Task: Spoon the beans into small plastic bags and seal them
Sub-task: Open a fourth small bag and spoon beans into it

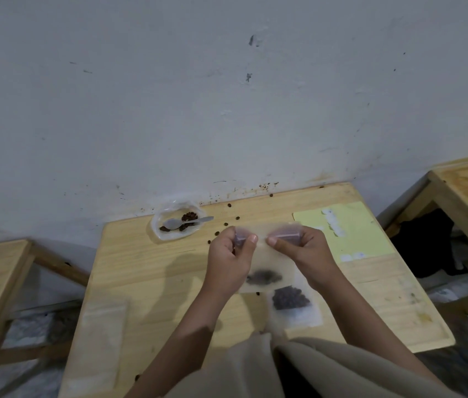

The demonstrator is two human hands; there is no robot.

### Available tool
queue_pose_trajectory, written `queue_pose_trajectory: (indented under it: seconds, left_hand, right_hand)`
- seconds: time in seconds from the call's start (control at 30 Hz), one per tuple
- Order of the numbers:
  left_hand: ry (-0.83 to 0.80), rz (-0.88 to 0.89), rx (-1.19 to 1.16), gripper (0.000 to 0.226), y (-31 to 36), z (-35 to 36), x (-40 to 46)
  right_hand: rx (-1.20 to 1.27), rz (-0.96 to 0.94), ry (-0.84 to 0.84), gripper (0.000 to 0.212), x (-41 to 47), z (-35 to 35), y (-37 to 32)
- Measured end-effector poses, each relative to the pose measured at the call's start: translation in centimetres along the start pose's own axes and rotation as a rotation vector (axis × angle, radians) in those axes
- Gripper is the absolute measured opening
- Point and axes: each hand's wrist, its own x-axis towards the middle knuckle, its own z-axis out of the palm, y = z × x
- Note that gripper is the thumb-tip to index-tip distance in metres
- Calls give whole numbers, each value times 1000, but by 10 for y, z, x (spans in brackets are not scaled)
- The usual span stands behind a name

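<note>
Both hands are raised over the table (pixel 169 282), each pinching a top corner of one small plastic bag (pixel 267 254): the left hand (pixel 228 254) grips the left end of its purple strip between thumb and curled fingers, the right hand (pixel 301 248) the right end. The bag hangs between them, blurred, with a dark clump of beans (pixel 264 277) at its bottom. Nearest the person, just below and to the right of the held bag, a filled bag (pixel 291 300) lies flat on the table, and a clear flat bag (pixel 103 320) lies well apart to the left. Beyond the right hand lies a yellow sheet (pixel 364 234). Farther back, near the wall (pixel 227 96), a clear dish (pixel 169 235) holds a spoon (pixel 184 222) and a few beans, with loose beans (pixel 227 224) scattered beside it.
</note>
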Motion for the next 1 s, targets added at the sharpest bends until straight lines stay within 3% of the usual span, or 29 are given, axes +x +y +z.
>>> queue_pose_trajectory:
  seconds: [0.3,0.47,0.6,0.73,0.83,1.0]
  left_hand:
    - [20,-19,-79,3,1,23,2]
    - [52,63,36,6,-2,25,7]
    - [64,27,17,4,-4,28,10]
    - [99,-105,-118,11,-9,25,16]
    - [100,-130,-156,29,-9,23,17]
    - [70,-148,-139,5,-13,19,17]
  right_hand:
    - [-50,-55,-73,6,14,-18,3]
    - [-52,-15,-150,9,20,-20,2]
    - [-91,0,-171,10,28,-25,1]
    - [38,75,-56,12,31,-27,7]
    - [62,88,27,21,33,-31,13]
    - [21,112,90,7,30,-33,20]
